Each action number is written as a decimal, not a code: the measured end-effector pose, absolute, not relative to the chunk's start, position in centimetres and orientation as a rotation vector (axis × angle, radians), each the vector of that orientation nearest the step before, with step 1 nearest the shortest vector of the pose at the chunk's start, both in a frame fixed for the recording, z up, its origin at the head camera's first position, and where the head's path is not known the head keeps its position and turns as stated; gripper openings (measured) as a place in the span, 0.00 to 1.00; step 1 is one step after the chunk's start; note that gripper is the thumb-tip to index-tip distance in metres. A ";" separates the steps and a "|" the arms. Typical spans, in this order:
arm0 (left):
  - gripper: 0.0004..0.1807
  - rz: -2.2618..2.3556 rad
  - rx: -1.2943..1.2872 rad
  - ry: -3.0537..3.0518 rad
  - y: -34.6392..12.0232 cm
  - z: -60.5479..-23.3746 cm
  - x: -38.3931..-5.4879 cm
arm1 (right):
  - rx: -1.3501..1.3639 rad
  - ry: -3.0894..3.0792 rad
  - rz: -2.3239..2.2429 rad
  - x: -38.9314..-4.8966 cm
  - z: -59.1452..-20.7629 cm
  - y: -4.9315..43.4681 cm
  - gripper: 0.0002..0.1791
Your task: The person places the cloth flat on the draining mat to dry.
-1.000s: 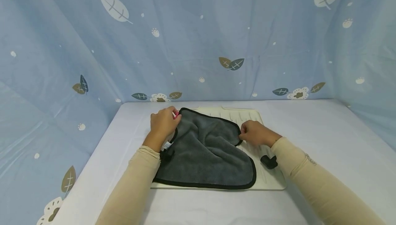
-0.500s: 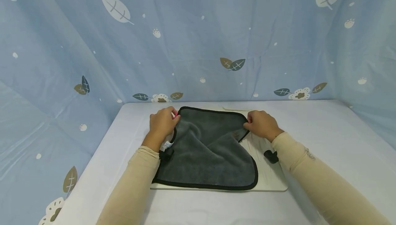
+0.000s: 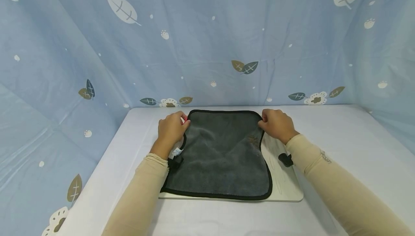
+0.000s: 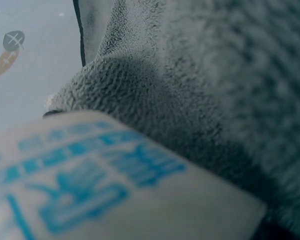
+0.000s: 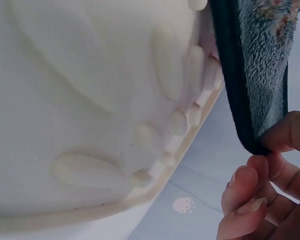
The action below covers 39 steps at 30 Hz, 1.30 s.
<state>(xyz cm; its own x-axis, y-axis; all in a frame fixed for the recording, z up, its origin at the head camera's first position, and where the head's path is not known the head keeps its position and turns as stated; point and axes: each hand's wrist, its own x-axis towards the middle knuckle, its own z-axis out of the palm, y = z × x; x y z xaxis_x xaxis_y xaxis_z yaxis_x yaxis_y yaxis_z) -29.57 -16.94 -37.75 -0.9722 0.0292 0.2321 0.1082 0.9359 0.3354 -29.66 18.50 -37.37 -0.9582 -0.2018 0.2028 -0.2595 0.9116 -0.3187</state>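
A grey plush towel (image 3: 220, 160) with black edging lies spread over a cream ridged board (image 3: 286, 187). My left hand (image 3: 172, 129) pinches its far left corner, where a small pink bit shows at the fingers. Thumb and fingers of my right hand (image 3: 277, 125) pinch the far right corner; in the right wrist view that corner (image 5: 255, 140) is lifted off the board. A brownish patch (image 3: 253, 139) marks the pile near this corner. Close up in the left wrist view, a white label (image 4: 90, 180) with blue print covers part of the towel.
The board rests on a table with a white cover (image 3: 340, 149). Blue curtain cloth (image 3: 207, 41) with leaf prints hangs behind and at both sides. A black wrist mount (image 3: 285, 159) sits under the right sleeve.
My right hand has moved away from me and slightly right with the towel's corner. The far edge is now straight and the folds have flattened. My left hand has barely moved.
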 end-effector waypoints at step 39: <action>0.10 -0.533 -0.009 -2.980 -17.5 -38.8 -29.9 | 0.387 -3.051 0.413 -31.6 -38.0 17.3 0.11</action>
<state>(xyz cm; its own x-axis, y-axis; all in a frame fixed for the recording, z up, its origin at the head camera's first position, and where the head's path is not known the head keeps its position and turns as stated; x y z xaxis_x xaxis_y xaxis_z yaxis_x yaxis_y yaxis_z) -29.87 -17.49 -38.78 -0.9935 -0.0144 0.1132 0.0257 0.9383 0.3449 -31.59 17.29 -38.00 -0.9681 -0.2403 0.0712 -0.2506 0.9334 -0.2567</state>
